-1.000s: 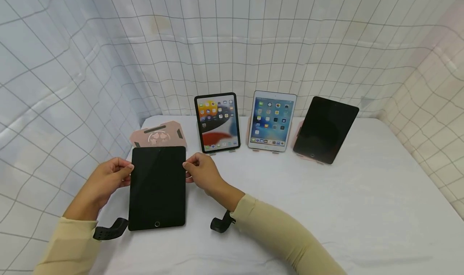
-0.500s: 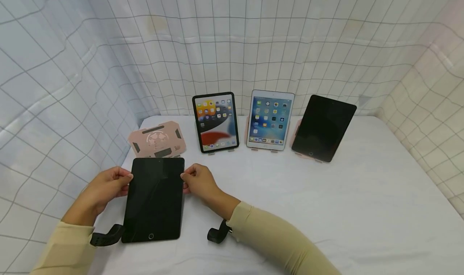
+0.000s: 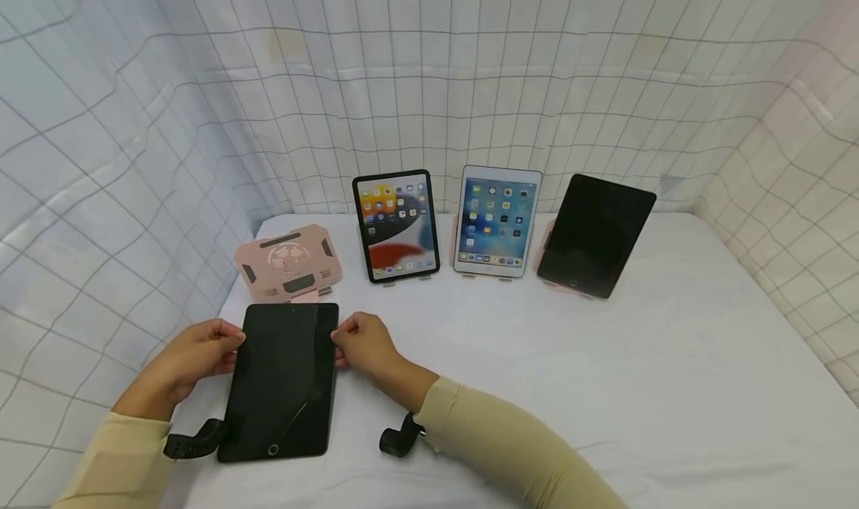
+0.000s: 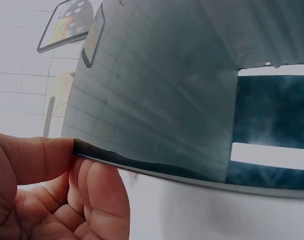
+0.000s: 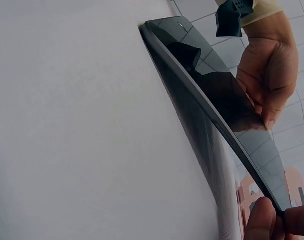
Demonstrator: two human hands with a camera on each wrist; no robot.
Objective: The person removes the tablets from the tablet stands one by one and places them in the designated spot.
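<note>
You have the dark tablet (image 3: 282,378) between both hands, low over the white table (image 3: 604,390) at its front-left. Your left hand (image 3: 181,360) pinches the tablet's left edge near the top, thumb on the glass and fingers (image 4: 99,195) curled beneath it, as the left wrist view shows plainly. Your right hand (image 3: 359,345) grips the opposite edge the same way, thumb and fingertip pinched on the far corner in the right wrist view. In that view the near, home-button end sits at the tabletop while the far end is tilted up — whether the near edge actually touches the cloth I cannot tell.

Just behind the tablet stands the empty pink stand (image 3: 287,261), apart from it. To its right, three other tablets lean in a row on their own stands: a lit one with a black bezel (image 3: 396,224), a lit one with a white bezel (image 3: 496,220), and one with a dark screen (image 3: 593,233).

My judgement — three of the four stands are filled, and the one you hold is off its stand, so seating it or laying it flat is all that remains here
</note>
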